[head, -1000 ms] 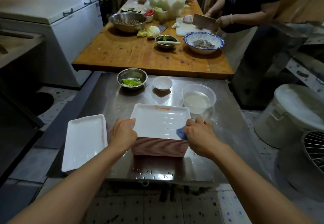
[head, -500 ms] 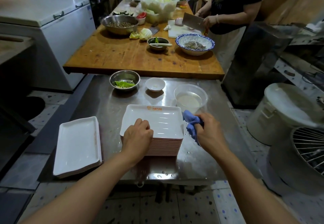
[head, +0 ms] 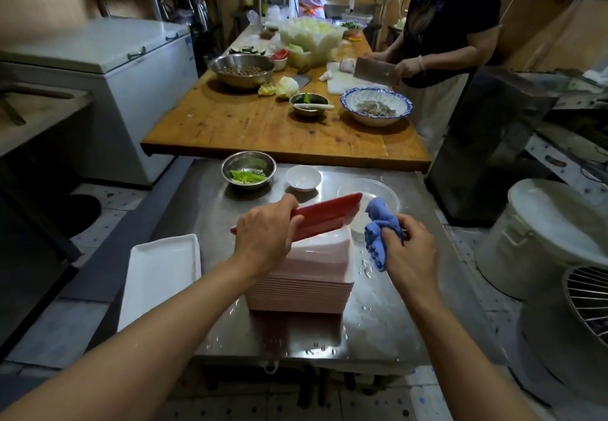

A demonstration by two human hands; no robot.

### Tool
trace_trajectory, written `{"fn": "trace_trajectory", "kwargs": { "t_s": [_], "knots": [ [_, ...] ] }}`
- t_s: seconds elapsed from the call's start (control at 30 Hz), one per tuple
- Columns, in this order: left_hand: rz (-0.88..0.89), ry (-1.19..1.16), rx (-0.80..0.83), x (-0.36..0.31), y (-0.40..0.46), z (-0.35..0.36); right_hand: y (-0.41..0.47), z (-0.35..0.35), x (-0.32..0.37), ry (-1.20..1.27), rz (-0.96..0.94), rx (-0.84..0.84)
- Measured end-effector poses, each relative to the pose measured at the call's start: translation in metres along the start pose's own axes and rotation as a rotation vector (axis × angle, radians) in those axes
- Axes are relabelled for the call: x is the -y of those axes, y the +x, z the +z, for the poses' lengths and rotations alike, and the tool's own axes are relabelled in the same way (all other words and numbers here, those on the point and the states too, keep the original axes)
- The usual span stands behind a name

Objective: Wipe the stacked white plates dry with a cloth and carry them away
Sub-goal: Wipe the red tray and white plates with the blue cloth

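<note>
A tall stack of square plates (head: 306,285), white on top with pinkish-red rims, stands on the wet steel table (head: 378,322). My left hand (head: 265,233) grips the top plate (head: 325,216) by its near edge and holds it tilted up, so its red underside faces me. My right hand (head: 406,246) grips a bunched blue cloth (head: 378,233) just right of the stack, close to the raised plate's right edge. A separate white rectangular plate (head: 161,275) lies at the table's left edge.
Behind the stack sit a steel bowl with greens (head: 248,170), a small white dish (head: 303,177) and a clear plastic bowl (head: 385,190). Beyond, a person chops with a cleaver (head: 375,71) at a wooden table (head: 263,124). A white bucket (head: 543,239) and wire fan (head: 589,305) stand right.
My left hand has lifted the top plate off the stack and tipped it up, showing its red underside. My right hand has raised the blue cloth beside it.
</note>
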State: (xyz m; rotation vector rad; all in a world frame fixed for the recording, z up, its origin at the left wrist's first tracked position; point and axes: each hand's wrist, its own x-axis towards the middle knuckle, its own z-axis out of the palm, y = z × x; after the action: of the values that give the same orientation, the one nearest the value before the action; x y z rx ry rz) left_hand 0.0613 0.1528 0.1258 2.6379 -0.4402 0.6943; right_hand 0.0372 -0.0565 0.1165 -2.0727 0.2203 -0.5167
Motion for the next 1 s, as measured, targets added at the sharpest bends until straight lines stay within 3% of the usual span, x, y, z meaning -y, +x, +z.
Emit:
{"fn": "trace_trajectory", "kwargs": {
  "t_s": [0.3,0.47,0.63,0.77,1.0],
  "knots": [
    [-0.326,-0.479,-0.134,0.014,-0.009,-0.068,0.005,0.021,0.098,0.165,-0.453,-0.135],
    [-0.515,-0.667,-0.162,0.019,-0.024,-0.081,-0.004,0.06,0.142,0.099,-0.688,0.179],
    [-0.675,-0.781,-0.242,0.027,-0.034,-0.085,-0.003,0.081,0.154,-0.138,-0.854,0.226],
    [-0.734,-0.881,-0.307,0.033,-0.037,-0.09,0.009,0.076,0.136,-0.121,-0.783,0.249],
    [-0.752,-1.078,-0.342,0.022,-0.033,-0.078,-0.001,0.075,0.13,0.089,-0.405,0.192]
  ]
}}
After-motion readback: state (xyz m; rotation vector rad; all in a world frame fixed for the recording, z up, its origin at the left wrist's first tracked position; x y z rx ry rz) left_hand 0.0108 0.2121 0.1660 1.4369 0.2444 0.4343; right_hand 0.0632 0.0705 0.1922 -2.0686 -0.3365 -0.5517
